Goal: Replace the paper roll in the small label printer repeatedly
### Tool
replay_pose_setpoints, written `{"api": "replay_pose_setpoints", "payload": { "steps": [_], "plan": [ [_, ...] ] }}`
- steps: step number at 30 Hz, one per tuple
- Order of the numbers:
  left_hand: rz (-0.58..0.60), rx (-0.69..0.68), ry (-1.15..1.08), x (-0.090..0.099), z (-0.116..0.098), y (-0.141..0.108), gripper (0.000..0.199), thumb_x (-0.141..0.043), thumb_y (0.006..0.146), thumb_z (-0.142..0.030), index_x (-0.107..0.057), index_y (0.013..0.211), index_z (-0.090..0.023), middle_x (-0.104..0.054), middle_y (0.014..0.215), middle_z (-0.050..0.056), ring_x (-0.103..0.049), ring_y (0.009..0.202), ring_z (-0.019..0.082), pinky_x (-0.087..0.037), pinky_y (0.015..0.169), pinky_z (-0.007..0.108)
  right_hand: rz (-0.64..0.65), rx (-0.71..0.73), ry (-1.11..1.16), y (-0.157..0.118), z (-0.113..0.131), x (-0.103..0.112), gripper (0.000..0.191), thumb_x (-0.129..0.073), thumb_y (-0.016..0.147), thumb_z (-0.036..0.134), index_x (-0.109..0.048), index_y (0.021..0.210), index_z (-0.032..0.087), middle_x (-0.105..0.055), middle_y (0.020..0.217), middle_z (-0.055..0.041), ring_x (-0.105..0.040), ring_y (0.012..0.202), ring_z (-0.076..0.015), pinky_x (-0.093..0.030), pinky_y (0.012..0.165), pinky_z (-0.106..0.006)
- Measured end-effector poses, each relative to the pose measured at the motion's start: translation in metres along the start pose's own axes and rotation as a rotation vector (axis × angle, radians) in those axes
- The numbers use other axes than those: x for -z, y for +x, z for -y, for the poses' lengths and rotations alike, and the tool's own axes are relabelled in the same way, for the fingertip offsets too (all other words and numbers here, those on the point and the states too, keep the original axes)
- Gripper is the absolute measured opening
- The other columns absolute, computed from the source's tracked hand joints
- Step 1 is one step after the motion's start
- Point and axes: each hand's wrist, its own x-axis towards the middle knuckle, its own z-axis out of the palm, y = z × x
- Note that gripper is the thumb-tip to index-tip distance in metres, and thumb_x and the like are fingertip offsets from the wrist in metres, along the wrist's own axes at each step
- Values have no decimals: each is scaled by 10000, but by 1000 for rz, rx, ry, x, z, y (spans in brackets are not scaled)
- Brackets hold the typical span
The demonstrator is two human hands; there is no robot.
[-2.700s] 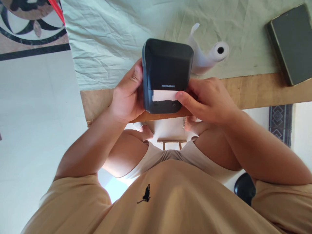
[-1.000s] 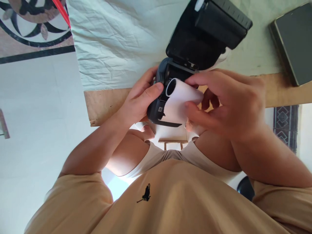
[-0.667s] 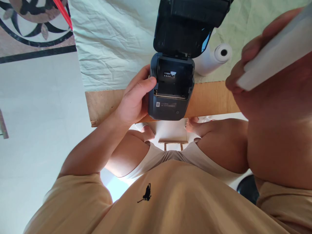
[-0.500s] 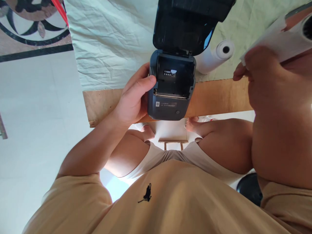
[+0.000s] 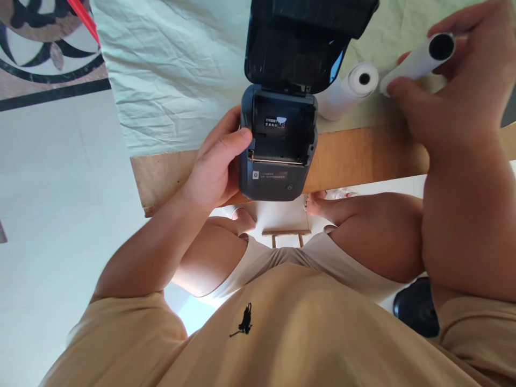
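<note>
My left hand grips the left side of a dark label printer, its thumb on the rim. The printer's black lid is swung up, and the bay beneath shows a small label and no roll. At the right, my right hand has its fingers around a slim white paper roll whose dark hollow end faces me. Between this roll and the printer, a thicker white paper roll lies on the cloth, partly hidden by the printer.
A pale green cloth covers the table, with its bare wooden edge towards me. A red strip crosses the upper left corner. Below the table are my legs and a small wooden stool.
My right hand has turned and moved up and left, bringing the slim roll beside the thicker one. The printer stays in my left hand, lid up. The view has shifted slightly.
</note>
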Motion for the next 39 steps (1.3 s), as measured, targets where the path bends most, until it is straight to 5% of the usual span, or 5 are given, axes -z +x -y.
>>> {"api": "replay_pose_setpoints", "payload": {
  "steps": [8,12,25,34,39],
  "plan": [
    [44,-4,10,7,4,1,286,-569,839,-435,-619,1004,-207,-673,842,18,-617,699,151,-449,563,275,-271,285,-103,-21,33,10,466,-625,734,362,-639,1146,145,-651,1125,-117,-633,1077,-289,-491,972,-404],
    [87,-34,15,10,6,3,286,-590,830,-409,-635,1025,-205,-672,841,24,-639,770,182,-467,569,294,-48,468,-16,-27,53,-7,558,-604,785,289,-491,1312,144,-585,1256,-143,-573,1204,-253,-490,1004,-381],
    [54,-40,-27,4,4,2,254,-523,885,-356,-649,1016,-178,-696,867,12,-639,724,138,-505,588,262,76,274,-53,-16,61,-28,261,-652,758,303,-600,991,199,-612,1004,-86,-574,950,-185,-459,874,-330],
    [116,-52,-9,13,7,5,279,-575,848,-416,-642,1020,-207,-681,855,23,-595,699,153,-441,540,289,216,309,61,-19,62,-22,520,-502,705,55,-487,1198,223,-603,1200,-59,-584,1012,-154,-472,890,-298],
    [78,-26,16,9,5,3,286,-539,869,-414,-633,1026,-195,-663,852,26,-626,749,166,-458,567,273,68,301,28,-20,64,-25,328,-611,755,200,-578,1080,228,-601,1077,-79,-564,1010,-186,-462,927,-346]
  ]
}}
